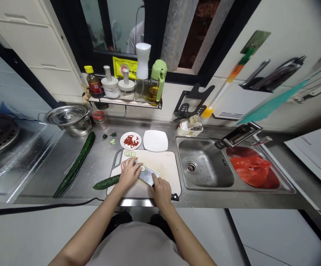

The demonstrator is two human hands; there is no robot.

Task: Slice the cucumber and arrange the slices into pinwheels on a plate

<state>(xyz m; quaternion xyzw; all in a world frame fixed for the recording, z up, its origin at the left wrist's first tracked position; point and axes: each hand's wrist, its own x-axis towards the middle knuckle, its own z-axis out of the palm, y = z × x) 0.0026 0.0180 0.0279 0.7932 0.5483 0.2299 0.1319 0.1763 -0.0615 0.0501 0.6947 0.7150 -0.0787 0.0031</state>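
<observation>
My left hand (129, 172) presses down on a dark green cucumber (106, 182) that lies across the left edge of the white cutting board (164, 166), fingers curled over it. My right hand (161, 190) grips the black handle of a cleaver (148, 175), whose blade stands against the cucumber's cut end beside my left fingers. A few cut cucumber slices (130, 154) lie at the board's far left corner.
A second long cucumber (75, 164) lies on the steel counter to the left. Behind the board stand a plate of chopped red chilli (130, 140) and an empty white plate (155, 140). A steel pot (68, 119) sits far left, a double sink (204, 168) right.
</observation>
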